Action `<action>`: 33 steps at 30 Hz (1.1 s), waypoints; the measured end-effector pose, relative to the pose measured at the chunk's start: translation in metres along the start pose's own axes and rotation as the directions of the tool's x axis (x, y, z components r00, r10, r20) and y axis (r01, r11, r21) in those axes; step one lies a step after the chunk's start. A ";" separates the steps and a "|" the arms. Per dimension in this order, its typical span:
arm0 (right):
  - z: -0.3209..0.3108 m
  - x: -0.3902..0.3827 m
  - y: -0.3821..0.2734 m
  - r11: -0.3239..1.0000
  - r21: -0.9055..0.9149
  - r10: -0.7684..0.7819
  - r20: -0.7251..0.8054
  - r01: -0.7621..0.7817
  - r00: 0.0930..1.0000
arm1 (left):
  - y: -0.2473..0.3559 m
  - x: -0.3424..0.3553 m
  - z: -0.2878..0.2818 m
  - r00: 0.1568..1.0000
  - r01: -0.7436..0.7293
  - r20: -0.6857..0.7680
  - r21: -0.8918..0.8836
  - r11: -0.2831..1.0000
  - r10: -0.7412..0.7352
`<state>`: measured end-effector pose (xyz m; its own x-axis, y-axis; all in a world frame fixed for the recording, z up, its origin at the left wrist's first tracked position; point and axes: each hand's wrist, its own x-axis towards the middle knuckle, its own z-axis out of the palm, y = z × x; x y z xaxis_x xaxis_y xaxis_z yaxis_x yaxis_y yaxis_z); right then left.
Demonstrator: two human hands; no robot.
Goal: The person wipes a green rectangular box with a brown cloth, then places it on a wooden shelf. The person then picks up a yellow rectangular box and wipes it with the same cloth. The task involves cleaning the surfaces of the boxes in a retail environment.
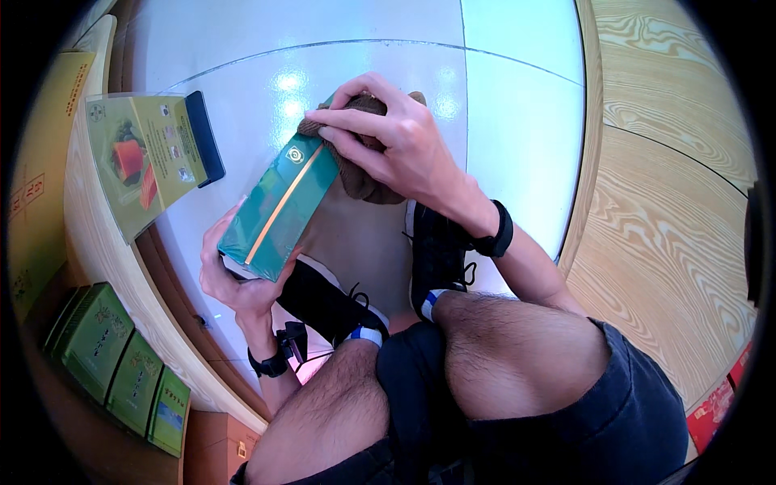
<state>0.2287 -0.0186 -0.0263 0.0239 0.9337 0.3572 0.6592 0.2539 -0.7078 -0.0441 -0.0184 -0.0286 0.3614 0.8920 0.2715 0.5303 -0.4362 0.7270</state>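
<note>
A long green box (291,190) with a gold stripe is held at a tilt above the floor, its surface glossy. My left hand (234,271) grips its lower end, fingers on one side and thumb on the other. At the upper end, my right hand (396,141) is closed on a brown cloth (368,187) that lies against the box's top corner. Part of the cloth is hidden under the fingers. A dark band circles each wrist.
On the left, a wooden shelf (153,303) holds green boxes (97,347) and a clear-covered sign (141,162) jutting outward. A brown box (218,444) stands below. To the right is a wood-grain surface (647,210). My knees and black shoes (319,299) are under my arms, on pale floor tiles (372,56).
</note>
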 end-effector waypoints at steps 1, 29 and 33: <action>-0.001 -0.001 0.000 1.000 -0.003 0.021 0.018 -0.021 1.000 | 0.000 0.000 0.000 1.000 -0.002 -0.001 0.002 1.000 0.002; -0.005 -0.004 0.021 0.996 -0.080 0.044 0.008 -0.043 0.999 | 0.002 0.002 0.000 1.000 -0.023 -0.002 0.016 1.000 0.023; -0.002 -0.004 0.024 0.994 -0.100 0.035 0.006 -0.034 0.999 | 0.001 0.002 -0.001 1.000 -0.007 -0.001 0.012 1.000 0.007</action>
<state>0.2465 -0.0172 -0.0435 0.0420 0.9435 0.3288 0.7302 0.1956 -0.6547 -0.0436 -0.0173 -0.0263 0.3642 0.8891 0.2772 0.5367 -0.4436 0.7178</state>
